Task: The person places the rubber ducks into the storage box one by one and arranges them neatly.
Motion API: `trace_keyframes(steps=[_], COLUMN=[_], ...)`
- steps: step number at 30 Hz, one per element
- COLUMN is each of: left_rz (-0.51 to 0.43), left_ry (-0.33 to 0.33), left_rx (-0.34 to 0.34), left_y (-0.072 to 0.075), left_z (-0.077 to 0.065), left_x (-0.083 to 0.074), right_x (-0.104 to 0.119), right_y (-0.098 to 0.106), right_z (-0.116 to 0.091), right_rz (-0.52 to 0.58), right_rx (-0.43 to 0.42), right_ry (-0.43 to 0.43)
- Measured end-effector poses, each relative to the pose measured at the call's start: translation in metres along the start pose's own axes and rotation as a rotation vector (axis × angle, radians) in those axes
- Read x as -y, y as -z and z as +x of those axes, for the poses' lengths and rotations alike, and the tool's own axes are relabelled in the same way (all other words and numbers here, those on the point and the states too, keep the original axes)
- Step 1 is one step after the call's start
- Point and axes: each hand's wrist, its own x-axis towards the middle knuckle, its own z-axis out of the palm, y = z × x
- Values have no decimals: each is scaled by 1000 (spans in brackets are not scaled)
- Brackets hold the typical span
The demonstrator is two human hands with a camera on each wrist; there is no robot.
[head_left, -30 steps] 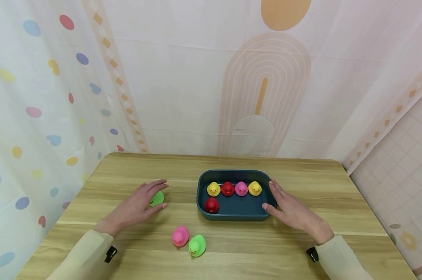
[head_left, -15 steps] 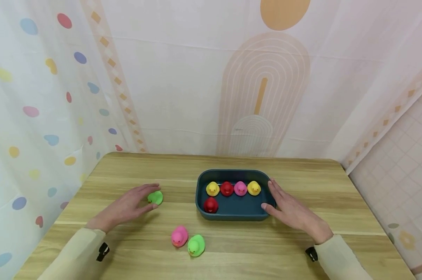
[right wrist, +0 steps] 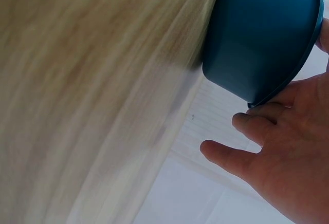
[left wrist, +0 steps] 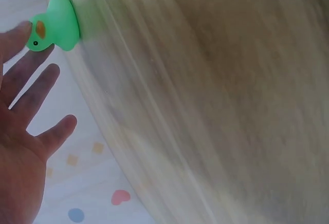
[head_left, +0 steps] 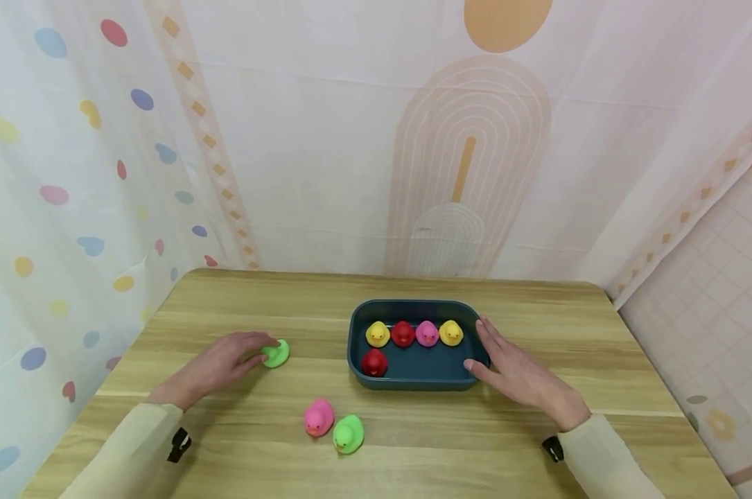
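Note:
My left hand (head_left: 222,364) is at a green rubber duck (head_left: 277,354) on the left of the table. In the left wrist view thumb and forefinger pinch the head of that green duck (left wrist: 62,23), while the other fingers spread apart. At the right end of a dark blue plastic bin (head_left: 419,383), my right hand (head_left: 522,371) holds the rim, its thumb over the edge and fingers along the outside. In the bin stand yellow ducks (head_left: 378,335), a pink duck (head_left: 427,334) and red ducks (head_left: 374,362), several in a back row and one red at front left.
A pink duck (head_left: 319,418) and another green duck (head_left: 348,434) sit side by side on the wooden table (head_left: 450,450), in front of the bin. Behind the table's back edge hangs a patterned curtain (head_left: 313,173).
My left hand has drawn back leftward from around the green duck, and its thumb and fingers have closed on the head. My right hand stays at the bin.

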Motion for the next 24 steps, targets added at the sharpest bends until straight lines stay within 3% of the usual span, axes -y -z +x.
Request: trace_keyframes(steps=[10, 15, 24], left_rz=[-4, -37, -73], left_ry=[-9, -27, -71], left_rx=[-126, -205, -265], left_y=[-4, -4, -4], left_z=[0, 7, 20], left_x=[-10, -25, -56], right_x=[0, -1, -1], right_y=[-1, -1, -1], right_z=[0, -3, -1], right_rz=[-2, 12, 11], right_rx=[5, -2, 14], right_ry=[3, -4, -12])
